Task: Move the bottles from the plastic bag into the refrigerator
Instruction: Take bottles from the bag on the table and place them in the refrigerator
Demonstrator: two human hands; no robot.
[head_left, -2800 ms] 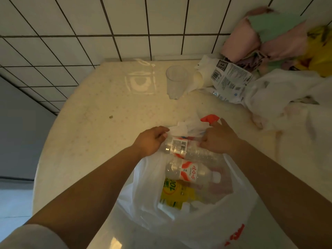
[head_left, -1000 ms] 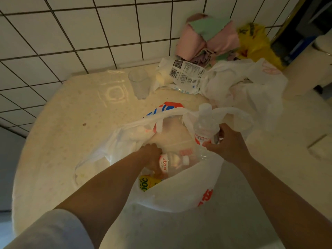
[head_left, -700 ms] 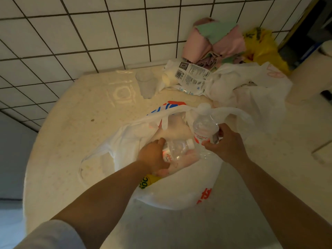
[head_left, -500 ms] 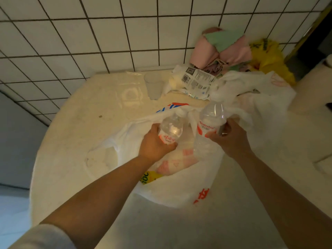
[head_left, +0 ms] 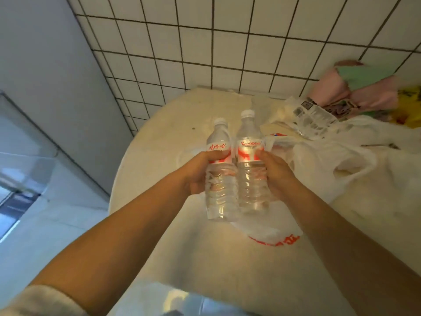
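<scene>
Left hand (head_left: 196,173) and right hand (head_left: 276,176) each grip one clear, red-labelled plastic water bottle (head_left: 219,176), (head_left: 250,165), upright above the white plastic bag (head_left: 323,165) on the tabletop (head_left: 159,137). Likely hazard: the touching bottles knocking and slipping in transit.

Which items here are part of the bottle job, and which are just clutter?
Job:
- clear water bottle with red-and-white label, in left hand
- taller clear water bottle, red label, in right hand
- white plastic bag with red print

Clutter:
- pink-and-green cloth
- yellow bag
- crumpled printed wrapper
</scene>
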